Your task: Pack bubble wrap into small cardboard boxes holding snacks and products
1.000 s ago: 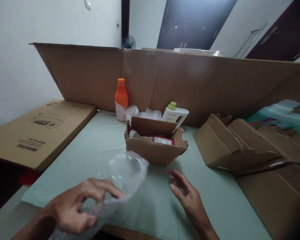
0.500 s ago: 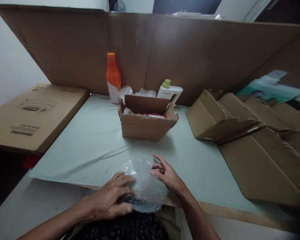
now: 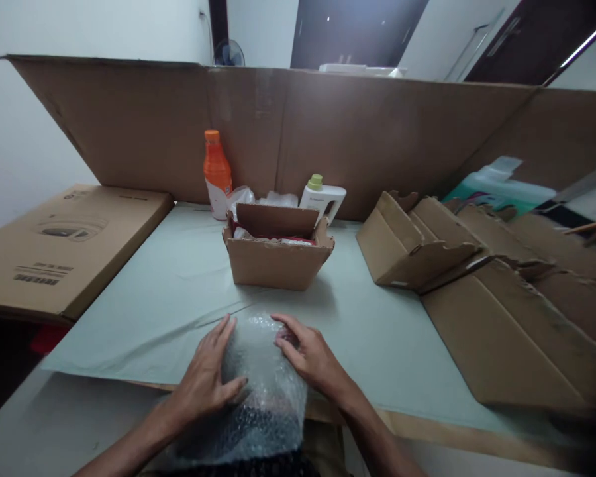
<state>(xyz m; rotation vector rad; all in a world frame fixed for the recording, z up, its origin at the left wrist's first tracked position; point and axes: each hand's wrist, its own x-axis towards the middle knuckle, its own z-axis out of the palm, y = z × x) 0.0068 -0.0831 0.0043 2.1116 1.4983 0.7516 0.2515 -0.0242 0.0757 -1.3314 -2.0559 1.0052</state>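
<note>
Head view, open box [image 3: 277,255] beyond bubble wrap [image 3: 261,384], bottles behind

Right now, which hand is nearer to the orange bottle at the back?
The left hand. It rests on the left side of the bubble wrap, more directly below the orange bottle. The right hand presses the wrap's right side, farther across.

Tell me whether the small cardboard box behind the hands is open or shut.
Open: the small cardboard box has its flaps standing up, and red and white contents show inside.
</note>
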